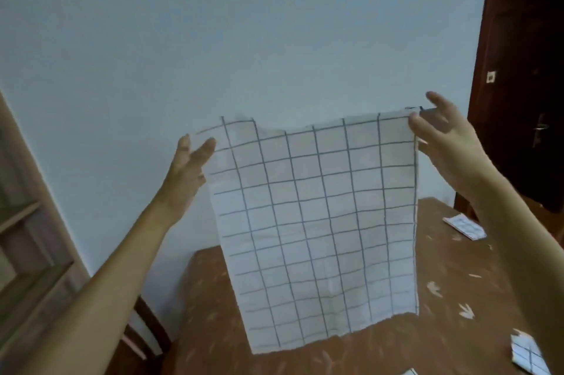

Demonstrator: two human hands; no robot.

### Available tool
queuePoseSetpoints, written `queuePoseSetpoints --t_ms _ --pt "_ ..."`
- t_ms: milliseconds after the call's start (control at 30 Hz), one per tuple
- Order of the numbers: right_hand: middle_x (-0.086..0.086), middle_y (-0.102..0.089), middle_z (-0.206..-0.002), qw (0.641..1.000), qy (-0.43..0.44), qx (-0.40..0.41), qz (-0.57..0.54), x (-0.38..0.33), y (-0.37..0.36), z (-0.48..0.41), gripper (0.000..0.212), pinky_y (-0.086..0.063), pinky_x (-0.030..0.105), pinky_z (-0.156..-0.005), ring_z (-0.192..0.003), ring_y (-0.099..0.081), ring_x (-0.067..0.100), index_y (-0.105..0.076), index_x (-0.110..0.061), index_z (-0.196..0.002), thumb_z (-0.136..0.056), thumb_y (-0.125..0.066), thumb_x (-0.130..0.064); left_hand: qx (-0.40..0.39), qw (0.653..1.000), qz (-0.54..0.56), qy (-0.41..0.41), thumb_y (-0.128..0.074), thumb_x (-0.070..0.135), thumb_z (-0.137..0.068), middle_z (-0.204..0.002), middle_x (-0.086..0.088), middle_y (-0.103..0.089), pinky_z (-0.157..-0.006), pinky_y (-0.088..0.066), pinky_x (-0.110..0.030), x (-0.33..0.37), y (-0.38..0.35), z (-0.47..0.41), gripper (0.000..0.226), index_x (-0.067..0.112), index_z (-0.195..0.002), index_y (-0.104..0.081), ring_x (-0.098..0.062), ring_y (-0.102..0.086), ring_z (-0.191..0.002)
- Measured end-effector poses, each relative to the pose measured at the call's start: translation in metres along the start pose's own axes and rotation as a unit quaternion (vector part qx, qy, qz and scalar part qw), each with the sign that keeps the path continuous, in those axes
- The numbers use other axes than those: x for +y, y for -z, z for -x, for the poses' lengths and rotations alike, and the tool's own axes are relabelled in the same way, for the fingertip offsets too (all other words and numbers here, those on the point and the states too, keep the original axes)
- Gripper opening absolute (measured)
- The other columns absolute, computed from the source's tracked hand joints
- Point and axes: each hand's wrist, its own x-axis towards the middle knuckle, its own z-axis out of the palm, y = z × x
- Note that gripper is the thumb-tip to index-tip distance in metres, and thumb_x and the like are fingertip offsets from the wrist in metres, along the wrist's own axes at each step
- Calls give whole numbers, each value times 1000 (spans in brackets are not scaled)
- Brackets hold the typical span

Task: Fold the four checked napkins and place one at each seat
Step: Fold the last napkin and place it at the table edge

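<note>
— How far along does this look?

— Past the middle, I'd judge. One folded napkin (465,226) lies on the far right of the table (396,313), and a second folded napkin (526,356) sits at the near right edge. A pale corner (409,372) shows at the bottom of the view, possibly a third, but too little is visible to tell.

— And the open one?

— The unfolded checked napkin (314,222) hangs in the air above the table, spread flat, its lower hem near the tabletop; I can't tell if it touches.

— How are the hands?

— The right hand (442,136) pinches the top right corner between thumb and fingers, the other fingers spread. The left hand (189,167) is at the top left edge with its fingers open; the cloth hides the contact, so I can't say it's truly pinching.

— What's left?

— Folding this napkin and setting it at a seat. A chair (143,335) stands at the near left of the table.
</note>
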Motion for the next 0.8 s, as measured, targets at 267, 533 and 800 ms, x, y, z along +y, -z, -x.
queuePoseSetpoints --t_ms 267,533,800 --pt "19 -77 -90 975 -132 -133 122 90 -32 41 21 -60 24 -74 -91 -74 29 -77 2 -90 -72 -85 -5 -3 991 -124 49 -80 -2 -79 -89 13 -79 -74 -57 -16 -78 -23 60 26 17 -97 -75 -23 -73 -103" --pt "2 -79 -90 997 -24 -66 31 67 -34 33 25 -57 28 -80 -86 -75 12 -76 -9 -91 -69 -88 -9 -46 965 -250 57 -93 24 -66 -114 20 -71 -98 -53 -24 -40 0 44 60 26 -120 -66 8 -66 -101" --pt "2 -77 -96 992 88 -85 18 65 -44 23 26 -55 24 -85 -91 -72 13 -76 -18 -100 -79 -67 -8 111 989 -93 -15 -48 -17 -84 -74 -6 -71 -67 -56 -22 -35 21 21 28 -1 -73 -67 -7 -69 -65"
